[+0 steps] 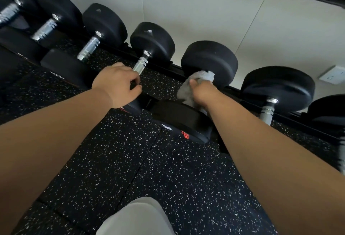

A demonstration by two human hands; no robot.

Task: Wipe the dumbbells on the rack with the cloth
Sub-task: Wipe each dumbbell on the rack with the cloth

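The right hand [202, 92] is gripping the grey cloth [194, 83] around one racked dumbbell [209, 59]'s handle while the left hand [116, 83] is curling round its neighbour [152, 41], so twisting the cloth along the handle's full length should be cleaning best

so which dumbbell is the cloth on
The dumbbell under the right hand: only its handle is wrapped by the cloth; the others' chrome handles show bare.

Seven dumbbells [209, 61], one cloth [194, 85], two hands [115, 83].
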